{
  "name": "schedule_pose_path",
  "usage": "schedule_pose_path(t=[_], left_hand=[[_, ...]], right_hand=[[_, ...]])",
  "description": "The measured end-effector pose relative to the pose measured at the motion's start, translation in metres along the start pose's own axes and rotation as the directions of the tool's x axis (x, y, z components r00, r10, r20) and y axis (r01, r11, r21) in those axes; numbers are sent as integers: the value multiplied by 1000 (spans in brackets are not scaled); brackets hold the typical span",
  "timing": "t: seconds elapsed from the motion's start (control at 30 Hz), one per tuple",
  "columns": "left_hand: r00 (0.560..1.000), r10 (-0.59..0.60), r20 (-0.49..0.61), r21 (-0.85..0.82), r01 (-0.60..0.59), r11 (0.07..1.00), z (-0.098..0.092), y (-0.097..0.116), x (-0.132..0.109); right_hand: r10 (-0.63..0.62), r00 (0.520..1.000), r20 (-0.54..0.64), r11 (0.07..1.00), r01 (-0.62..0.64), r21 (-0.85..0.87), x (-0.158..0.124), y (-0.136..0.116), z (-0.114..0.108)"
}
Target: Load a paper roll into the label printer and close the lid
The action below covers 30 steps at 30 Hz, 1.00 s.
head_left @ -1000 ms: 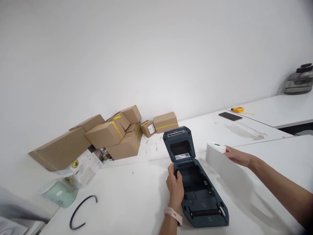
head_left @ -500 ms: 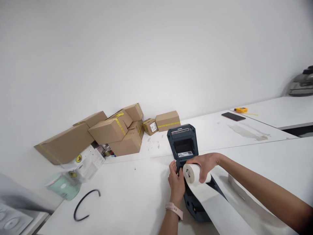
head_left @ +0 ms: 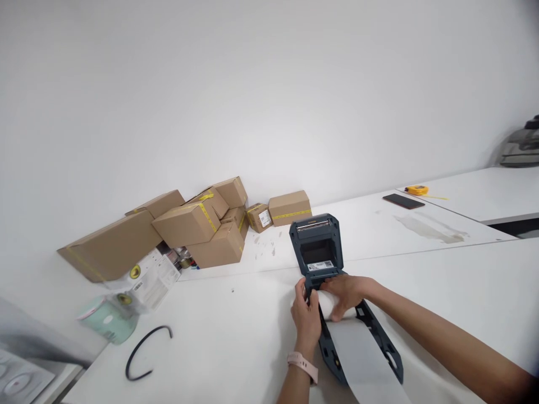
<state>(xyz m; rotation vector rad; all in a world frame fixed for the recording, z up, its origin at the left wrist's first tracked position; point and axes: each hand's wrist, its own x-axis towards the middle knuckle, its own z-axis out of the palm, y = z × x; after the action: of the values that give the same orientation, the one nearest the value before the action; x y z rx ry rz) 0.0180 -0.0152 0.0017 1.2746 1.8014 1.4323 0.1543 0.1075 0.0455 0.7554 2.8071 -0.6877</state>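
A dark blue label printer lies open on the white table, its lid tilted back. My right hand presses a white paper roll down into the printer's bay, fingers curled over it. A wide strip of white paper trails from the roll over the printer's front toward me. My left hand, a pink watch band on its wrist, grips the printer's left edge beside the roll.
Several taped cardboard boxes are piled against the wall at the left. A mint-green roll, plastic packets and a black curved cable lie at the near left. A phone and a yellow tape measure sit at the far right.
My right hand has carried the paper roll from the right side over the printer and lowered it into the bay. The paper strip now drapes over the printer's front.
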Motion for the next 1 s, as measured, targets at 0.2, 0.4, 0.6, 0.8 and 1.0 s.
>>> schedule_pose_path(t=[0.2, 0.4, 0.6, 0.8, 1.0], left_hand=[[999, 34, -9, 40, -33, 999, 1, -6, 3], [999, 45, 3, 46, -45, 998, 1, -8, 3], [999, 34, 3, 43, -34, 999, 1, -7, 2], [999, -21, 27, 8, 21, 1000, 1, 3, -1], [960, -88, -265, -15, 87, 996, -16, -13, -77]], right_hand=[[43, 998, 39, 999, -42, -20, 2, -1, 1], [-33, 992, -121, 995, 44, 94, -19, -10, -15], [26, 733, -680, 953, 186, 237, -57, -17, -65], [163, 384, -909, 947, 198, 254, -38, -12, -109], [212, 506, -836, 901, 230, 368, -17, -8, -118]])
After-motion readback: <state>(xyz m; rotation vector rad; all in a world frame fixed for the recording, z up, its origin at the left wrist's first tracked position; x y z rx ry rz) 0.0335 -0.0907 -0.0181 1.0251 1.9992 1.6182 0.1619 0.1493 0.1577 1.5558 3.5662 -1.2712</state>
